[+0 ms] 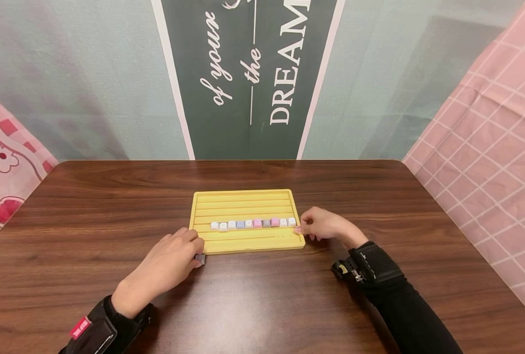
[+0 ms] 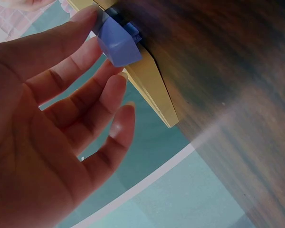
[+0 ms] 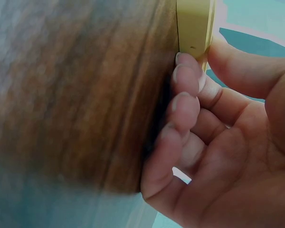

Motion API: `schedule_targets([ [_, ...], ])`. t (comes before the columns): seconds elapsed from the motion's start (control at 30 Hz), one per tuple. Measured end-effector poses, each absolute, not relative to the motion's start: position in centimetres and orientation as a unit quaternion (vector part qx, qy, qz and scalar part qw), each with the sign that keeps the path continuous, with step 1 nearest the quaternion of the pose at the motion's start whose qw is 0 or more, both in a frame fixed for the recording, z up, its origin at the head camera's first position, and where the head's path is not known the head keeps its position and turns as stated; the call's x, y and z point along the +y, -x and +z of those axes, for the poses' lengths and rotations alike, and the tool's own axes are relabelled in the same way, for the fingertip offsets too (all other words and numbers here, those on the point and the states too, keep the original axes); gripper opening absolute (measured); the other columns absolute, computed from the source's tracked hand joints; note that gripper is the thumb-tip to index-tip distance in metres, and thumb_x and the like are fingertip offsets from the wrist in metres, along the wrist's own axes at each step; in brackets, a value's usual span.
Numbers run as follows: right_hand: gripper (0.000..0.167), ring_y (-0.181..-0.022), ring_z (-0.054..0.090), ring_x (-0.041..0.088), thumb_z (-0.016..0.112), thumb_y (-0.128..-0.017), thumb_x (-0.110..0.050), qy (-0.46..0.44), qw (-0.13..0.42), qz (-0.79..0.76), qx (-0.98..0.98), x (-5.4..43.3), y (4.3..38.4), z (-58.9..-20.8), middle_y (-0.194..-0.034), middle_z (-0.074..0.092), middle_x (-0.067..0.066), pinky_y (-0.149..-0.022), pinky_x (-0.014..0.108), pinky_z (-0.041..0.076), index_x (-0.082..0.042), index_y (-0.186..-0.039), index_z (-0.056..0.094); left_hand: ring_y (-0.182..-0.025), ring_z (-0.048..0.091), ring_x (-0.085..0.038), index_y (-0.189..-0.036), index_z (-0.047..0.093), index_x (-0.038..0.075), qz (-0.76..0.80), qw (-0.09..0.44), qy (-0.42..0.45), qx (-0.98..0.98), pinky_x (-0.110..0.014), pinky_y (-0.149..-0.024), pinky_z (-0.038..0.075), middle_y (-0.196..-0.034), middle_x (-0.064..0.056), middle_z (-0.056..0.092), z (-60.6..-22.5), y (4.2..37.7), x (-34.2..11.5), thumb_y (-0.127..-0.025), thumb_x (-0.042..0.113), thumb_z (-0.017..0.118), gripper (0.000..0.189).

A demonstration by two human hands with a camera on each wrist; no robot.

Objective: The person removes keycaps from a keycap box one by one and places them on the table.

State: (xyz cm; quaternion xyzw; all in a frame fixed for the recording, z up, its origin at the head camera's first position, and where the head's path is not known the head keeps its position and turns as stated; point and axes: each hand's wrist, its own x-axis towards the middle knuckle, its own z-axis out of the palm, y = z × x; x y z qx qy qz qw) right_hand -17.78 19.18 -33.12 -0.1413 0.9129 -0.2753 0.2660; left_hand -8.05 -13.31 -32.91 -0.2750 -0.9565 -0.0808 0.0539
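A yellow tray (image 1: 245,245) with raised ridges lies on the table, and a row of small keycaps (image 1: 257,223) in white, blue, pink and grey runs across it. At the tray's front left corner, my left hand (image 1: 174,258) pinches a grey-looking keycap (image 1: 200,259) between thumb and fingers. It looks bluish-purple in the left wrist view, where the keycap (image 2: 118,45) overlaps the tray's edge. My right hand (image 1: 322,225) grips the tray's right edge, thumb on top. In the right wrist view the fingertips (image 3: 186,78) curl against the tray's corner (image 3: 194,28), close to the tabletop.
The dark wooden table (image 1: 262,305) extends around the tray. Behind it hangs a grey-green cloth (image 1: 125,98) with lettering. Pink patterned cloths (image 1: 497,162) border the left and right sides. Both wrists wear black straps.
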Motion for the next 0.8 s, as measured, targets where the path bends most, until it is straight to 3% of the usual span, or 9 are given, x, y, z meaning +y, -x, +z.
schedule_targets([
  [0.8, 0.026, -0.048, 0.044, 0.013, 0.059, -0.090, -0.019, 0.142, 0.267, -0.273, 0.913, 19.12, 17.77, -32.97, -0.056, 0.049, 0.004, -0.049, 0.025, 0.036, -0.006, -0.067, 0.054, -0.066, 0.044, -0.013, -0.070, 0.050, 0.014, -0.097, 0.084, 0.277, -0.952, -0.027, -0.053, 0.034, -0.069, 0.005, 0.047, -32.82, 8.24, -13.50, -0.074, 0.014, 0.076, 0.026],
])
